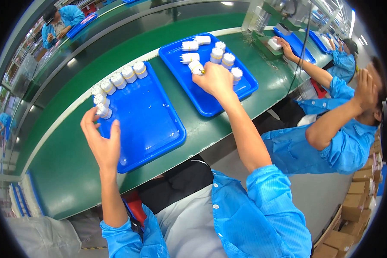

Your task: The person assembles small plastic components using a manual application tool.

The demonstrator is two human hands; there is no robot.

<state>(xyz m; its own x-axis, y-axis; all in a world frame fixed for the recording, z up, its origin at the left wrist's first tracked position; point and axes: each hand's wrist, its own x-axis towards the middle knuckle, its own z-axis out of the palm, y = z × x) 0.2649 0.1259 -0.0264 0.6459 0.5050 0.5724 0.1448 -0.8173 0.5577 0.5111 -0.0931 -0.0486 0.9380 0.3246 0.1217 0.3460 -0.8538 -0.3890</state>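
My right hand (218,80) is closed on a white cylindrical part (195,66), tilted over the right blue tray (202,105). Several similar white parts lie or stand in that tray, among them an upright one with a yellowish band (228,60) and one on its side with thin prongs (190,57). My left hand (102,144) is at the left edge of the other blue tray (148,124), thumb and fingers apart. Its fingertips are close to the nearest white part (104,112) of a row along that tray's left and far edges; whether they touch it I cannot tell.
Both trays rest on a green bench (60,172). At right, a co-worker in a blue jacket (331,142) reaches to a white piece in a green holder (273,45). A dark cable (303,51) hangs there. Cardboard boxes (352,206) are stacked at lower right.
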